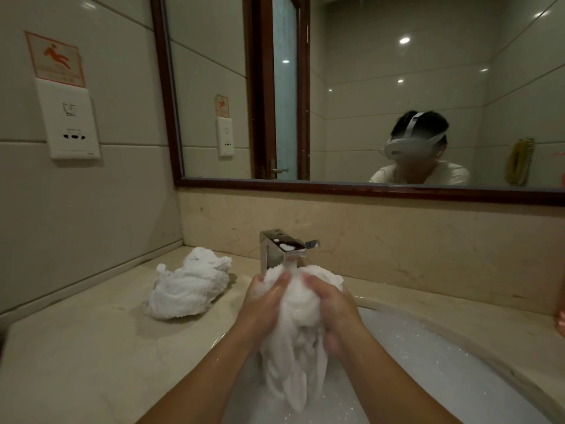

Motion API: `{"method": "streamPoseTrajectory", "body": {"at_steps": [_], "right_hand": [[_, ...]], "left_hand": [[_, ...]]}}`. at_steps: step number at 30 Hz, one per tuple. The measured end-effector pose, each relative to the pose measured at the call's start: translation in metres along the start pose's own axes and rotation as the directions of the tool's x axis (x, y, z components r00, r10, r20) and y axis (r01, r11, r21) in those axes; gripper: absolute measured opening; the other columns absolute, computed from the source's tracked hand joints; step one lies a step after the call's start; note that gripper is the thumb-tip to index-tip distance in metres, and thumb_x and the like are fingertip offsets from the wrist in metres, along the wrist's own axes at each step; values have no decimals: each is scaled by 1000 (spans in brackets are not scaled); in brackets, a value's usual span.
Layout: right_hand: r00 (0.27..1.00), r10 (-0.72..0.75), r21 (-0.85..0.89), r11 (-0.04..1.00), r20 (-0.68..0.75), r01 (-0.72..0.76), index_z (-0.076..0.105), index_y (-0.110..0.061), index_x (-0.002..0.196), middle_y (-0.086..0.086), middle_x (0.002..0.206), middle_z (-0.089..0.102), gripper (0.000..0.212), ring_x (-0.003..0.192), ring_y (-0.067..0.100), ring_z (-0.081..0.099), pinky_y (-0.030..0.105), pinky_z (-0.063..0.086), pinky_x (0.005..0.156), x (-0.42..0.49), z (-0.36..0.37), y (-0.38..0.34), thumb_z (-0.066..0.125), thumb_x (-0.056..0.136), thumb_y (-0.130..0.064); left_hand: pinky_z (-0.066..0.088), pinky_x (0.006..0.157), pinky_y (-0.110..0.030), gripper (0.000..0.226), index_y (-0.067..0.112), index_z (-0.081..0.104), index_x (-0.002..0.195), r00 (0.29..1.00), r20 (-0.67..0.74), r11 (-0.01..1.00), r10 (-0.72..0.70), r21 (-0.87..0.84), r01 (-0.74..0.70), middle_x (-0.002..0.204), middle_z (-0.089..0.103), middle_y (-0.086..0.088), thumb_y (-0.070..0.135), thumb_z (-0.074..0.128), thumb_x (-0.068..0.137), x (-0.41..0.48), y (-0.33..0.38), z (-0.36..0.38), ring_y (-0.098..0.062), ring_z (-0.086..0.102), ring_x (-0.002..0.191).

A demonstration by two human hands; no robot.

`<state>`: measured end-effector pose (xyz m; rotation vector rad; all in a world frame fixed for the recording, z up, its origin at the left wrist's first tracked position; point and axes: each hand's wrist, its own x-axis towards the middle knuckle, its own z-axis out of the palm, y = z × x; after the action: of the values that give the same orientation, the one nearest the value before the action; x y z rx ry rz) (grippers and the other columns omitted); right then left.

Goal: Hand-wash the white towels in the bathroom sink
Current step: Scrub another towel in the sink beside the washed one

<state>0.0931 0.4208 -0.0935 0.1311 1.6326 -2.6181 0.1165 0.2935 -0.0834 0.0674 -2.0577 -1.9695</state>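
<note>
A: Where is the held towel (301,304)?
B: Between the left hand (263,304) and the right hand (333,307), under the tap (281,249), hanging over the sink (443,362).
A: And the second towel (189,286)?
B: On the desk (76,362), left of the left hand. The tap stands just behind both hands.

Left of the faucet (282,249), the counter (76,356) is blocked by a crumpled towel (189,289); under the faucet, room is filled by a held towel (298,325); right of it, passage is left open.
</note>
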Motion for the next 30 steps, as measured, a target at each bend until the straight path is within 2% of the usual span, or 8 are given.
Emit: {"method": "streamPoseTrajectory", "body": {"at_steps": [4, 7, 11, 16, 19, 21, 24, 30], "right_hand": [[993, -97, 11, 995, -65, 98, 75, -5, 106, 14, 89, 81, 23, 82, 32, 80, 51, 65, 81, -9, 0, -4, 80, 84, -8], [992, -110, 51, 992, -65, 114, 74, -4, 110, 16, 94, 81, 29, 87, 34, 80, 53, 65, 83, -11, 3, -8, 83, 83, -9], [980, -99, 13, 995, -173, 103, 53, -15, 126, 14, 112, 73, 57, 97, 33, 76, 48, 65, 85, -3, 9, -3, 88, 85, -34], [971, -17, -130, 991, -240, -15, 34, -18, 130, 10, 120, 59, 74, 95, 24, 63, 34, 54, 78, -4, 16, -1, 79, 87, -59], [998, 2, -315, 949, -57, -20, 44, -27, 135, 1, 116, 66, 92, 100, 24, 70, 42, 63, 85, 0, 12, 8, 83, 67, -75], [999, 13, -344, 939, 32, -2, 46, -30, 135, -1, 116, 67, 77, 102, 23, 72, 42, 64, 85, -2, 9, 11, 84, 78, -64], [992, -113, -316, 944, -49, 92, 45, -28, 131, -1, 112, 67, 74, 99, 22, 71, 46, 64, 86, 1, 8, 16, 86, 78, -59], [947, -215, -244, 957, -239, 156, 48, -16, 122, 5, 104, 67, 66, 91, 24, 71, 46, 63, 86, 5, 16, 8, 90, 80, -44]], "left_hand": [[50, 69, -23, 42, 37, 53, 129, 999, 15, 991, -34, 134, 31, 113, 68, 7, 66, 53, 98, -2, -2, 4, -8, 66, 94], [51, 76, -16, 23, 42, 65, 105, 996, 88, 994, -11, 107, 2, 102, 69, 18, 58, 48, 103, -7, 1, 5, 4, 65, 91], [53, 68, -15, 9, 41, 63, 97, 998, 19, 999, 52, 2, -52, 95, 67, 20, 46, 58, 103, -6, 1, 8, 5, 69, 79], [54, 91, -39, 18, 38, 55, 105, 980, -149, 982, 134, 150, -112, 112, 64, 4, 55, 48, 104, 10, 1, 8, -15, 63, 101], [48, 83, -32, 19, 46, 50, 92, 969, -186, 981, 162, 140, -137, 104, 59, 12, 45, 43, 109, 13, -4, 2, -15, 62, 100], [45, 79, -31, 20, 48, 49, 90, 976, -186, 989, 118, 114, -98, 96, 55, 17, 44, 44, 109, 12, -3, 1, -7, 58, 88], [47, 64, -25, 6, 42, 54, 106, 995, -95, 1000, 22, -4, -22, 95, 58, 15, 45, 50, 108, 6, 1, 6, -2, 57, 82], [63, 85, -41, 63, 42, 59, 120, 995, 92, 990, -33, -136, 45, 114, 74, 3, 79, 75, 71, -4, -5, 12, -17, 75, 100]]}}
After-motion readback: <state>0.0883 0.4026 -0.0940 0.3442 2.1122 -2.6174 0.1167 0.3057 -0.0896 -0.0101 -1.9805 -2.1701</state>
